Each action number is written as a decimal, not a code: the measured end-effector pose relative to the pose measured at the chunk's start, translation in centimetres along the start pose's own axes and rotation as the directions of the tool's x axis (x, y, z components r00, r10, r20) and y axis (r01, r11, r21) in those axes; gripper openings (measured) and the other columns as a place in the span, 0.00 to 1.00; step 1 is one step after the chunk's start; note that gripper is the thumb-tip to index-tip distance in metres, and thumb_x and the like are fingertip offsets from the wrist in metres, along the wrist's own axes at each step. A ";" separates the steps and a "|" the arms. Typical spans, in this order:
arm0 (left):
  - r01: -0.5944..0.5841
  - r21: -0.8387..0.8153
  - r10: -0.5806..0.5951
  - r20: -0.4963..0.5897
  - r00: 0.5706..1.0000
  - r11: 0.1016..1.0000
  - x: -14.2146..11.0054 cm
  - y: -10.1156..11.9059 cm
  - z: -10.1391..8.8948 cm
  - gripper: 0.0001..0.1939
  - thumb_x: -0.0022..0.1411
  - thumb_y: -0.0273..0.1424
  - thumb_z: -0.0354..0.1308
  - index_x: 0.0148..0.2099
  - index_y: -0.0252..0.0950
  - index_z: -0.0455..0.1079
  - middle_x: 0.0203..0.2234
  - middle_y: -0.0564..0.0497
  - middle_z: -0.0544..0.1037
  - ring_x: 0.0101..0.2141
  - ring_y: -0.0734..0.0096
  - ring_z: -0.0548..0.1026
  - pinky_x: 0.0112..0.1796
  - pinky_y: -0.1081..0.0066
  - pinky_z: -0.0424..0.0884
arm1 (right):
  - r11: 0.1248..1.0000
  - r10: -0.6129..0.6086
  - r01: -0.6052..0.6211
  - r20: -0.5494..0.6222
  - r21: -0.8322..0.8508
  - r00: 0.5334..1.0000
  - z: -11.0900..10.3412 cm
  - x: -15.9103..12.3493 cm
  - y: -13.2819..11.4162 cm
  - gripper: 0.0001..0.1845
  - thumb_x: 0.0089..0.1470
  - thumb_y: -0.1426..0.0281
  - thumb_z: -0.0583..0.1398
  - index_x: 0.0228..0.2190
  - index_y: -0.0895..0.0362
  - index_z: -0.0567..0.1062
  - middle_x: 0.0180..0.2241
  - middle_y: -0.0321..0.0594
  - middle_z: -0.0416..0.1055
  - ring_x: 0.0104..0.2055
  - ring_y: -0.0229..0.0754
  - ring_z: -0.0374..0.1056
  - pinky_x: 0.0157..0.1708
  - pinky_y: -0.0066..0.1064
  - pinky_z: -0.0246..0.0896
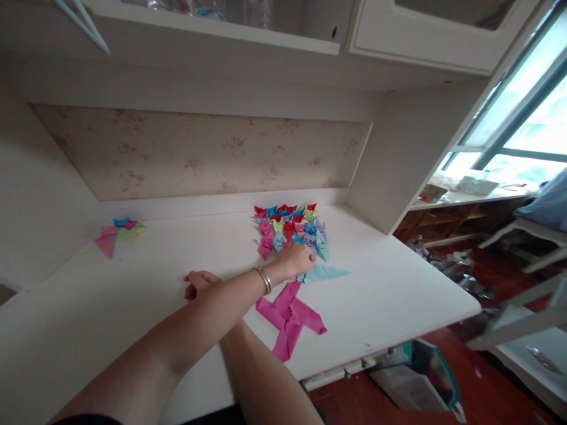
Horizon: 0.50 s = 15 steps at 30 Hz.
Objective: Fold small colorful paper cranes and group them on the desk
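Observation:
My arms cross over the white desk. My left hand, with a bracelet at its wrist, is closed at the front edge of the rows of small folded paper figures. Its fingertips are hidden, so what they hold cannot be made out. Just beside and below it lies a light blue folded paper piece with a long point. Nearer to me, a large pink pinwheel-shaped folded paper lies flat. My right hand, left of the crossing, has loosely bent fingers apart over the desk, with nothing visible in them.
More folded papers in pink, blue and yellow-green lie at the far left. An overhead cabinet hangs above, and a side panel bounds the desk at right. A bag stands on the floor below the desk's right front.

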<state>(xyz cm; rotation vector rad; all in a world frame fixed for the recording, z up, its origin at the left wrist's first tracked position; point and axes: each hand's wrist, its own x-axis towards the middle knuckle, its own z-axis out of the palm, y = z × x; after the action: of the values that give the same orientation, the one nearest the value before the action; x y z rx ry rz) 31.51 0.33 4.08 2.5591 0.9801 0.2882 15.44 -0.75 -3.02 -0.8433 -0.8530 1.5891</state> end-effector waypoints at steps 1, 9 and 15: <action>0.013 0.026 -0.013 -0.004 1.000 1.000 0.1 0.0 0.3 0.12 0.52 0.33 0.56 0.37 0.40 0.80 0.34 0.44 0.82 0.36 0.60 0.77 0.37 0.67 0.69 | 1.000 0.026 -0.026 -0.002 0.000 1.000 -0.1 0.2 0.2 0.14 0.46 0.56 0.64 0.28 0.54 0.75 0.18 0.31 0.67 0.17 0.32 0.59 0.16 0.23 0.52; 0.103 0.162 -0.098 -0.038 0.994 0.981 0.3 -0.3 1.6 0.16 0.52 0.30 0.55 0.41 0.36 0.79 0.37 0.38 0.80 0.40 0.55 0.78 0.39 0.64 0.70 | 0.995 0.068 -0.074 -0.077 -0.068 0.995 0.3 1.4 1.0 0.13 0.49 0.58 0.61 0.27 0.55 0.75 0.16 0.30 0.65 0.16 0.32 0.57 0.15 0.23 0.49; 0.098 0.154 -0.089 -0.064 0.994 0.983 -0.3 -0.1 1.0 0.14 0.53 0.35 0.56 0.39 0.36 0.79 0.34 0.39 0.81 0.37 0.55 0.78 0.35 0.66 0.69 | 0.994 0.047 -0.057 -0.105 -0.095 0.993 0.4 0.8 0.2 0.16 0.47 0.56 0.63 0.23 0.56 0.72 0.15 0.30 0.64 0.16 0.31 0.56 0.15 0.23 0.47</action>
<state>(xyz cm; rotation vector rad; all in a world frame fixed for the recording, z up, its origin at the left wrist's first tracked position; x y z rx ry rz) 31.51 -0.08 3.12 2.6481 1.1845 0.2690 14.82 -0.01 -3.08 -1.0158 -0.8460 1.5453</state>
